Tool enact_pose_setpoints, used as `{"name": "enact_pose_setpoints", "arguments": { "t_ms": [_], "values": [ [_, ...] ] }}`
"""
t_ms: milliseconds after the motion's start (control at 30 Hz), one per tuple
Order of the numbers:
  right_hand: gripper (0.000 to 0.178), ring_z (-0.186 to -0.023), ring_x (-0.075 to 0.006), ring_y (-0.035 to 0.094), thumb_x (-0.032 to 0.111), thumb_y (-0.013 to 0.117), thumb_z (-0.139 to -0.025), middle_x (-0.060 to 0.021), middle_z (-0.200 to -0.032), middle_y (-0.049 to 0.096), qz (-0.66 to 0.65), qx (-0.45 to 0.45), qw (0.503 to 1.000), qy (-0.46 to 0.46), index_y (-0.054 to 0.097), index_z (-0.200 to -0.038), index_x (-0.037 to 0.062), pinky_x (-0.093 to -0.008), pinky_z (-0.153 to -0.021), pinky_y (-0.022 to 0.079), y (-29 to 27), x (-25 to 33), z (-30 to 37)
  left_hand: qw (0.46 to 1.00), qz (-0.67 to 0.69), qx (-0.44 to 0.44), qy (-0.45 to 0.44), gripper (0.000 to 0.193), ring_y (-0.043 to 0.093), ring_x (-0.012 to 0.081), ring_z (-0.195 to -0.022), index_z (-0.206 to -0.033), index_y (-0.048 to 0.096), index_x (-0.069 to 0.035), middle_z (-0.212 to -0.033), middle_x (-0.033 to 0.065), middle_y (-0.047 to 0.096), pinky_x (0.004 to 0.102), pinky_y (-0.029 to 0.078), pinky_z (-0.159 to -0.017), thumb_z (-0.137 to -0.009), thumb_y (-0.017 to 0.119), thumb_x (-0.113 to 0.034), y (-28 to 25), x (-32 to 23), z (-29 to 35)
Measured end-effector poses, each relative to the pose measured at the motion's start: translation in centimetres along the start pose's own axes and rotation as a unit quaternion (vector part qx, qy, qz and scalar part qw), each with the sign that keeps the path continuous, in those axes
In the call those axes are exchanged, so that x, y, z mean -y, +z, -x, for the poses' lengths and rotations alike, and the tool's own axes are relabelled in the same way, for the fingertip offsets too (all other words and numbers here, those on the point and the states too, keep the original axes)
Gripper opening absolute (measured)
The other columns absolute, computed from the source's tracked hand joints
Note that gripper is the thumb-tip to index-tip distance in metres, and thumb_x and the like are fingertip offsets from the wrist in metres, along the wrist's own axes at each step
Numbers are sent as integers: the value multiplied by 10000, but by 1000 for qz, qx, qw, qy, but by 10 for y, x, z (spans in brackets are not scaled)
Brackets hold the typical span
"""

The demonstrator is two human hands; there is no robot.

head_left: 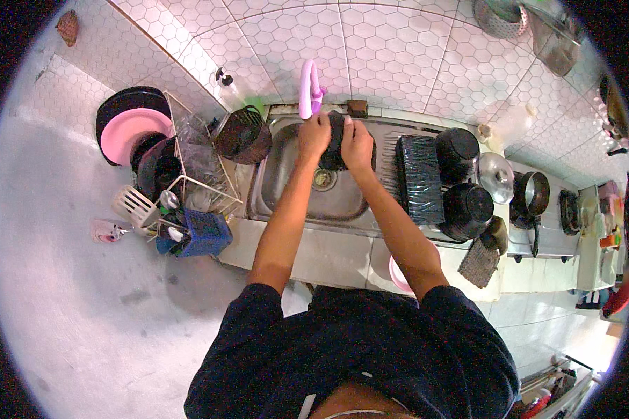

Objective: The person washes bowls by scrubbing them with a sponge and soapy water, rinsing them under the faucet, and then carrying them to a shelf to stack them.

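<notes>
Head view, looking down at a kitchen sink. The rectangular stainless-steel sink (342, 206) is set in a pale counter (335, 260) against a hexagon-tiled wall. A curved purple tap (305, 91) rises at the sink's back edge, just beside the left hand, and a small brown block (357, 108) sits farther right along that edge. By the left edge stands a dark, slatted round basket (244, 136); beyond it are a round pink plastic basin (136, 133) and a blue basket (208, 232) of utensils. Past the right edge, the ribbed drainboard carries a glossy black rectangular tray (419, 180) and two round black pots (458, 155), with a round silver lid (496, 177) beside them. A brown textured mat (479, 264) lies at the counter's front edge.

The thing in hand is a dark black rounded item (336, 140), over the back part of the sink, above the round drain (323, 179). Its surface is dull; the hands and right forearm partly hide its outline, so its exact kind is unclear. The left hand (316, 134) grips its left side with curled fingers; the right hand (357, 145) clasps its right side. Their hidden fingertips cannot be judged.
</notes>
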State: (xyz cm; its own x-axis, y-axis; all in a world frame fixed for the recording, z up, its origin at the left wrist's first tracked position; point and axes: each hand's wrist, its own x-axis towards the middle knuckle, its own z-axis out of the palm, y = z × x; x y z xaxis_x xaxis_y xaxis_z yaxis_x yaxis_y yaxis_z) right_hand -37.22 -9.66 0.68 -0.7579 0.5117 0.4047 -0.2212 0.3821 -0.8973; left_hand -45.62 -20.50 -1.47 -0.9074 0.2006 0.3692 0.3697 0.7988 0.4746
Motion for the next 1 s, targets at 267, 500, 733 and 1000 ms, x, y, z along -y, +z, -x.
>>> {"name": "enact_pose_setpoints", "arguments": {
  "t_ms": [267, 500, 733, 1000],
  "values": [
    [485, -551, -218, 486, 334, 488, -987, -138, -578, 517, -123, -31, 976, 175, 544, -683, -39, -417, -545, 385, 22, -47, -31, 956, 264, -95, 80, 469, 567, 340, -1091, -1187, 576, 4, -1155, 192, 604, 417, 435, -938, -874, 670, -332, -12, -22, 16],
    [449, -686, -103, 440, 410, 500, -994, 18, -755, 533, -252, 94, 927, 263, 663, -920, -2, -305, -638, 412, 28, -64, -44, 892, 412, -28, -186, 735, 536, 310, -1158, -1322, 470, -17, -1217, 149, 573, 438, 422, -979, -849, 643, -552, 7, 18, 33],
    [536, -763, -117, 495, 480, 510, -976, -12, -788, 569, -157, 228, 959, 63, 613, -1008, -45, -309, -715, 449, 22, 3, 9, 662, 598, 138, -431, 736, 609, 316, -1048, -1290, 514, -77, -1187, 140, 597, 541, 521, -797, -904, 379, -689, -51, 8, 25],
    [514, -713, -109, 499, 493, 578, -926, -50, -788, 595, 9, 198, 954, 224, 642, -917, -17, -309, -643, 426, 31, -25, -37, 748, 627, -70, -206, 853, 427, 251, -1246, -1500, 194, -45, -1296, 143, 458, 408, 364, -1022, -871, 707, -308, 22, 45, 61]
  ]
}}
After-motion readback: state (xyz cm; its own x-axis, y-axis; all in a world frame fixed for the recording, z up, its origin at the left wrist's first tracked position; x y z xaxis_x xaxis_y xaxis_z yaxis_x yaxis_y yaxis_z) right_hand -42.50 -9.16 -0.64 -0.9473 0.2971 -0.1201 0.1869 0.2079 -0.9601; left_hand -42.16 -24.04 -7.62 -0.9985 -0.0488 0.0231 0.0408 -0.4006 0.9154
